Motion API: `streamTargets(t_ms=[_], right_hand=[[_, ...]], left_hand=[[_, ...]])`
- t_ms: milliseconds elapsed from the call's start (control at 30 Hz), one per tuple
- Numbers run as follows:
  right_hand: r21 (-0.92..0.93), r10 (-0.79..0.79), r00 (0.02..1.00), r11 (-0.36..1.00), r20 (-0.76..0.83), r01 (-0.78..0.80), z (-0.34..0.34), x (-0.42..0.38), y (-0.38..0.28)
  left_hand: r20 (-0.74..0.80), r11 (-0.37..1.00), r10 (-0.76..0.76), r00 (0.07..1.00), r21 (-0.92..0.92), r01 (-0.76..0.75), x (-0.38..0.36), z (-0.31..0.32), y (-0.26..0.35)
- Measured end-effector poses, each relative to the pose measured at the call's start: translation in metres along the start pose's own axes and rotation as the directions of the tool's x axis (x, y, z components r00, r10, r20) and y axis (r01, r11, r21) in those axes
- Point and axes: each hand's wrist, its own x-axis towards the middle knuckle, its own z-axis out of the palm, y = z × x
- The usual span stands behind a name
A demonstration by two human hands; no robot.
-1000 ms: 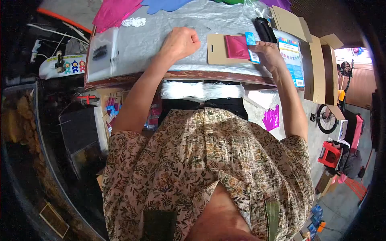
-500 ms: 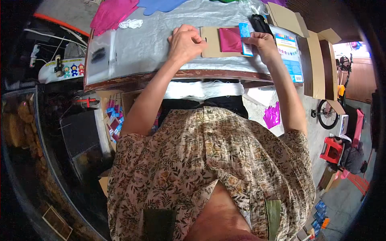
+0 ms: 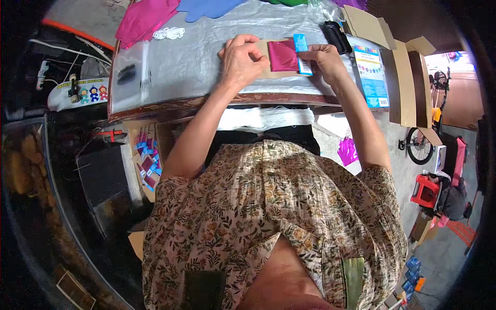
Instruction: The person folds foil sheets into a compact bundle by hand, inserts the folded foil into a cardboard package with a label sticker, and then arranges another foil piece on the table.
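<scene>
A flat piece of brown cardboard (image 3: pixel 264 48) lies near the table's front edge. On it is a folded magenta piece (image 3: pixel 283 57), with a blue and white label (image 3: pixel 299 41) along its right side. My left hand (image 3: pixel 242 61) curls its fingers round the left end of the cardboard, hiding that end. My right hand (image 3: pixel 324 62) pinches the label at its right edge, thumb and forefinger together. Behind the right hand lies a black object (image 3: pixel 336 36). Right of that hand is a printed sheet or pack with colourful stars (image 3: pixel 370 72).
Magenta (image 3: pixel 142 23) and blue (image 3: pixel 209 6) pieces lie at the table's back, near a small white bundle (image 3: pixel 169 33). Open cardboard boxes (image 3: pixel 400 82) flank the right side. White string (image 3: pixel 263 119) hangs below the front edge. A box of small packets (image 3: pixel 149 160) stands lower left.
The cardboard, magenta piece and label have shifted left, and my right hand moved left with them. My left hand now covers more of the cardboard's left end.
</scene>
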Motion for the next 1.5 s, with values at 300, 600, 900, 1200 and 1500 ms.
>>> streamTargets(t_ms=[300,600,900,1200,1500], right_hand=[[-0.019,0.045,0.999,0.999,0.010,-0.045,0.018,0.012,-0.012],[0.032,-0.014,0.999,0.999,0.044,0.013,0.044,0.018,-0.008],[0.549,-0.021,0.997,0.835,0.074,-0.023,0.015,-0.004,-0.006],[0.596,-0.149,0.981,0.802,0.126,0.045,0.004,-0.025,-0.004],[0.682,-0.303,0.937,0.724,0.175,0.107,0.009,-0.034,0.009]], left_hand=[[-0.009,0.999,-0.025,1.000,-0.021,0.025,0.002,-0.004,-0.001],[-0.068,0.998,0.001,0.998,0.064,0.004,0.001,-0.010,0.006],[-0.401,0.961,0.245,0.883,-0.023,-0.277,-0.040,-0.051,0.052],[-0.407,0.875,0.075,0.910,-0.412,-0.256,-0.058,-0.029,0.047],[-0.119,0.683,-0.004,0.993,-0.726,-0.084,-0.063,-0.018,0.067]])
